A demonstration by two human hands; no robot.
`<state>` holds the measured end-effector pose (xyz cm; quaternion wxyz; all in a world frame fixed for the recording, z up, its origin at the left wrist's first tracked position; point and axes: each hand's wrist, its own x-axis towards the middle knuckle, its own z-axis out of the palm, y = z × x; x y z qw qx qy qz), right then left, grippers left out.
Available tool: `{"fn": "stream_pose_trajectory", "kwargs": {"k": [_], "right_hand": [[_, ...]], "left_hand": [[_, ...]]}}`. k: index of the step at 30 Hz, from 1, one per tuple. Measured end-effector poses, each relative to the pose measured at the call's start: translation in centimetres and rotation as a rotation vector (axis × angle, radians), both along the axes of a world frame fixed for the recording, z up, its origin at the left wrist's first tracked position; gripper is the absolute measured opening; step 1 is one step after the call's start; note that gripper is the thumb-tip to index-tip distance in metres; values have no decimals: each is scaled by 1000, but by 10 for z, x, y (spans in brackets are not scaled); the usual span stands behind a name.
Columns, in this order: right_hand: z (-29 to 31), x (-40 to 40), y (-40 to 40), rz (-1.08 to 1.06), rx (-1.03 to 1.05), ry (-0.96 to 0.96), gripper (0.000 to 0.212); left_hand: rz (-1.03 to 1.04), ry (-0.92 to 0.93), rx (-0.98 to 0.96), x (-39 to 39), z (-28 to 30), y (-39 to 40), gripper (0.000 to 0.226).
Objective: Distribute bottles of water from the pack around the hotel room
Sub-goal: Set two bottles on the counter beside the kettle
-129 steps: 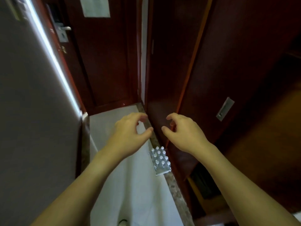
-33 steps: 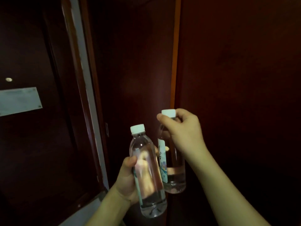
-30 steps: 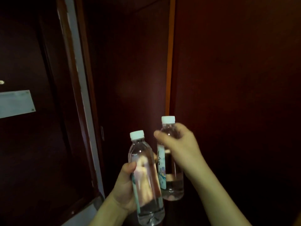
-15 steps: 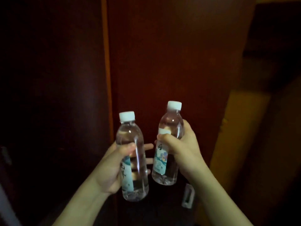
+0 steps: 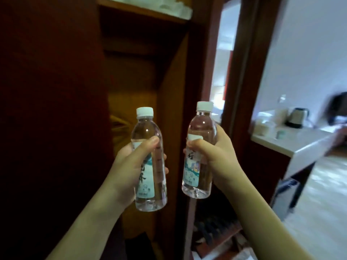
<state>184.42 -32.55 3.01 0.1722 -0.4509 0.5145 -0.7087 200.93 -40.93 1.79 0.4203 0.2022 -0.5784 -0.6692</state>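
I hold two clear water bottles with white caps and teal-and-white labels upright in front of me. My left hand (image 5: 129, 166) is wrapped around the middle of the left bottle (image 5: 150, 188). My right hand (image 5: 217, 156) grips the right bottle (image 5: 199, 128) around its label, slightly higher and tilted a little to the right. The two bottles are apart, a hand's width between them. The pack of bottles is out of view.
An open dark wooden wardrobe (image 5: 139, 72) with a shelf of white linen (image 5: 169, 6) stands straight ahead. A dark door frame (image 5: 242, 72) is to its right. Further right a white counter (image 5: 293, 141) carries a kettle (image 5: 297, 117) and cups, with pale floor (image 5: 319, 194) below.
The view has swung right from the dark wardrobe door to the open wardrobe, doorway and counter. Both hands keep their bottles; the bottles have moved slightly apart.
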Motion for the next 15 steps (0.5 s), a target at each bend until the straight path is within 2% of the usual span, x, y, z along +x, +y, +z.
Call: {"fn": "stream_pose_trajectory", "kwargs": {"k": [5, 10, 12, 15], "right_hand": [[2, -106, 86, -192, -22, -1, 47], [-2, -219, 172, -380, -5, 27, 26], [-3, -259, 199, -435, 0, 34, 27], [-2, -312, 228, -497, 8, 21, 41]], "left_hand": [[-143, -69, -101, -124, 5, 55, 48], [-278, -79, -128, -258, 8, 120, 47], [-323, -63, -118, -309, 7, 143, 47], [-385, -71, -110, -377, 8, 169, 59]]}}
